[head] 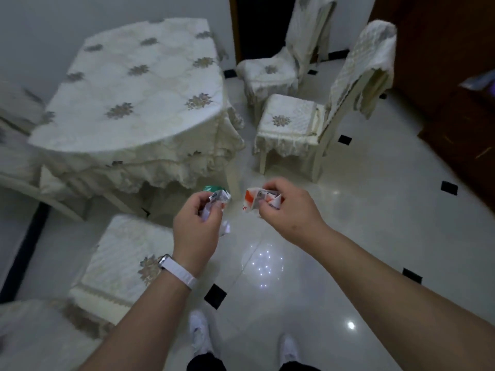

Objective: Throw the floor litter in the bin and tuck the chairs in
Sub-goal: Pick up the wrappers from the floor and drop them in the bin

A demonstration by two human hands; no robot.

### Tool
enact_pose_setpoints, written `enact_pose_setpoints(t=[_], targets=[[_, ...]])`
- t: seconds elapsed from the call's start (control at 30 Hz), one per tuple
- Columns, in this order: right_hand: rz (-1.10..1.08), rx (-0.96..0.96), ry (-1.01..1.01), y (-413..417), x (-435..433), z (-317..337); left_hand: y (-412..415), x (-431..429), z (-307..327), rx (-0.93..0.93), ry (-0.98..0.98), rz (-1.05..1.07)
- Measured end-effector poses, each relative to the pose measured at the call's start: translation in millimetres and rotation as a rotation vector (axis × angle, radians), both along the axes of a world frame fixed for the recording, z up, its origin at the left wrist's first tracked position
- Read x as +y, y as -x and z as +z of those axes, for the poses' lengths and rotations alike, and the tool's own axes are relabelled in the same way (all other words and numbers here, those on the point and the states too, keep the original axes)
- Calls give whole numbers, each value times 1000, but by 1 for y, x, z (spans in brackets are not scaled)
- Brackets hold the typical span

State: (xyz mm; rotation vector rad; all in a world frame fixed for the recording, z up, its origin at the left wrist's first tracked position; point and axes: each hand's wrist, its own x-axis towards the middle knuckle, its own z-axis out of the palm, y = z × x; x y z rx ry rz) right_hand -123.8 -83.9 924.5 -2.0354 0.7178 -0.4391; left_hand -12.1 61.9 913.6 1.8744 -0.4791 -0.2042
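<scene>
My left hand (197, 223) is closed on a crumpled green-and-white wrapper (218, 195), held above the floor near the table's corner. My right hand (289, 207) grips a crumpled orange-and-white carton (253, 200) beside it. Two cream-covered chairs stand pulled away from the table: one (289, 121) to the right of it and another (270, 69) farther back. A third chair's seat (126, 258) sits at the lower left, below my left forearm. No bin is in view.
The table (134, 103) wears a cream floral cloth that hangs over its edges. Another chair (18, 156) is at the far left. Glossy white tiled floor (375, 223) spreads to the right. Dark wooden furniture (455, 89) lines the right side.
</scene>
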Motion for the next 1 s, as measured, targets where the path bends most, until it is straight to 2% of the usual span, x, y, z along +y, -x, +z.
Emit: enact_pose_setpoints(t=[0.2, 0.43, 0.73, 1.0], targets=[[150, -59, -11, -10, 39, 36, 14, 60, 36, -50, 38, 177], [323, -84, 10, -39, 140, 58, 7, 175, 62, -79, 74, 329], [615, -38, -21, -87, 370, 72, 4, 434, 56, -45, 137, 605], [833, 0, 116, -123, 562, 73, 12, 631, 48, -69, 120, 858]])
